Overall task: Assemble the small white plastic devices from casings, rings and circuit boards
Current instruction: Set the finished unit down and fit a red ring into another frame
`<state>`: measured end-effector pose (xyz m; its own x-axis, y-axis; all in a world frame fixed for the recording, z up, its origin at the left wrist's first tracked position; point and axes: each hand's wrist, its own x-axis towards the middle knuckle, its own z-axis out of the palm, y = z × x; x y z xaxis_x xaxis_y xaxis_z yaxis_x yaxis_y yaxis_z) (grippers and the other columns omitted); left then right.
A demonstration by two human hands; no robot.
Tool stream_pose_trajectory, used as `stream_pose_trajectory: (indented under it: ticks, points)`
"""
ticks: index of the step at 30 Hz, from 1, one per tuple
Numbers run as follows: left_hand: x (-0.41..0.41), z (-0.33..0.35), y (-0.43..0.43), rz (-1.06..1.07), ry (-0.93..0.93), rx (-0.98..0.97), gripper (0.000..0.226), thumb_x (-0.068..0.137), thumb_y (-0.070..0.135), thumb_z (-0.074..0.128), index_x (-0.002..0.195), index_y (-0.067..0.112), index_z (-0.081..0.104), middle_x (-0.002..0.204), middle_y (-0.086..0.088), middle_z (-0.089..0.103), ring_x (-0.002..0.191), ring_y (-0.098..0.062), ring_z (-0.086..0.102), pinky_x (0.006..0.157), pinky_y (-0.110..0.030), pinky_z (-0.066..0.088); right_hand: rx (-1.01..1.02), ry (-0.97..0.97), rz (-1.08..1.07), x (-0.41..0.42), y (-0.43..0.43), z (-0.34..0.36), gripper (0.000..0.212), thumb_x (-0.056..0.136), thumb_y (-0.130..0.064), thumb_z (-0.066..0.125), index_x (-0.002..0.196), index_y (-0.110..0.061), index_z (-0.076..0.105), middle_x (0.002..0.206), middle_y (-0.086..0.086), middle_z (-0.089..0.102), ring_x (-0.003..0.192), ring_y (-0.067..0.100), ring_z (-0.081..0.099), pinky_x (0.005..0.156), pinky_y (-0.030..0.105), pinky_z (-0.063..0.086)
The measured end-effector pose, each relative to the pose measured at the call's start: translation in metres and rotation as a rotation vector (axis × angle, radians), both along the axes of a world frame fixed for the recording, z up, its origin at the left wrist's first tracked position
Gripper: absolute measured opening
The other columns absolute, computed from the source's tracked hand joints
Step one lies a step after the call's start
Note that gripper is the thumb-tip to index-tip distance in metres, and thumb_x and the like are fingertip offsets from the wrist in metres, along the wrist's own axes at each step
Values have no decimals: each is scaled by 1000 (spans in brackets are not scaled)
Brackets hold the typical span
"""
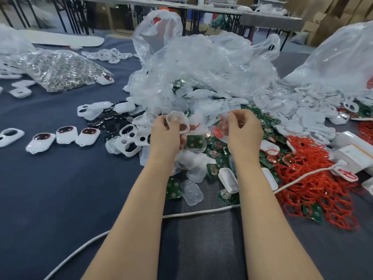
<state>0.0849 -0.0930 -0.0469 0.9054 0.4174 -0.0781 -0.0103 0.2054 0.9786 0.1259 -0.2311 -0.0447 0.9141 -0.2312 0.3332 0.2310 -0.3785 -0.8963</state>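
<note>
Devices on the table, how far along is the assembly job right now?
Done: three devices in a row at left look finished. In hand: the left grip holds a casing; the right grip pinches a red ring. Left: piles of casings, boards and rings, so most of the job remains.

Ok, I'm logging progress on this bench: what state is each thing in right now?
Left hand: grips a white casing, held above the pile.
Right hand: pinches a red ring.
Three devices: lying in a row, dark inserts fitted.
Clear bag: open, crumpled.
Red rings pile: loose, tangled.
</note>
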Motion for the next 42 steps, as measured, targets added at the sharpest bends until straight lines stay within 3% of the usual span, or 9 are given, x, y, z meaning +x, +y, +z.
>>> stream_pose_trajectory:
  ticks: [6, 13, 16, 19, 21, 27, 31, 35, 42]
  points:
    - [3, 13, -8, -27, -49, -469, 25, 105, 16, 34, 82, 14, 45, 62, 2, 49, 36, -4, 36, 36, -15, 31, 707, 238, 356, -6, 14, 8, 11, 94, 1, 53, 89, -6, 60, 78, 9, 66, 59, 7, 64, 59, 16, 52]
    - [4, 9, -14, -112, -42, -532, 24, 104, 17, 38, 83, 12, 47, 52, 5, 51, 35, -2, 31, 32, -13, 26, 408, 77, 393, -16, 32, 6, 16, 94, -6, 55, 93, -16, 68, 67, 1, 59, 50, 3, 49, 50, 16, 43]
    - [8, 1, -19, -75, 33, -160, 30, 105, 28, 35, 101, 7, 56, 88, -8, 65, 63, -13, 61, 58, -26, 53, 344, 0, 371, -21, 42, 3, 18, 92, -6, 58, 91, -20, 69, 65, -12, 64, 56, 0, 55, 56, 16, 48]
    - [8, -5, -21, -11, 57, 196, 37, 104, 38, 30, 110, 8, 50, 103, -9, 65, 98, -26, 63, 90, -36, 52, 357, -14, 360, -25, 51, 0, 19, 91, -7, 60, 89, -23, 69, 68, -15, 67, 62, -3, 58, 61, 16, 50]
    - [5, -6, -20, 97, 5, 361, 25, 103, 38, 35, 105, 14, 41, 87, 4, 59, 83, -13, 61, 70, -7, 45, 391, 9, 365, -25, 52, -2, 14, 92, -6, 59, 92, -17, 68, 71, -9, 66, 60, 1, 58, 60, 20, 50]
    - [4, -4, -19, 248, -131, 550, 33, 102, 37, 40, 76, 19, 48, 66, 12, 51, 60, 2, 50, 55, -7, 36, 392, 21, 300, -23, 52, -5, 9, 91, -10, 62, 85, -16, 64, 74, 1, 65, 62, 12, 59, 62, 29, 51]
    - [5, -2, -21, 83, -107, 485, 46, 102, 40, 37, 78, 9, 62, 70, 2, 61, 68, -10, 58, 67, -26, 47, 352, 43, 295, -19, 46, -6, 8, 90, -10, 63, 89, -16, 68, 80, 3, 69, 72, 20, 66, 66, 30, 55]
    - [6, 2, -18, -37, -94, -79, 32, 104, 25, 41, 87, 10, 64, 89, -9, 68, 90, -23, 66, 87, -31, 55, 390, 56, 333, -14, 37, -4, 11, 89, -7, 63, 94, -15, 69, 80, 0, 71, 77, 15, 68, 77, 31, 58]
    - [3, 3, -12, -126, -179, -396, 28, 100, 21, 48, 83, 8, 65, 73, -1, 70, 72, -14, 67, 73, -21, 55, 273, -68, 254, -16, 42, -5, 9, 88, -7, 65, 85, -15, 62, 80, 3, 68, 75, 15, 68, 76, 33, 56]
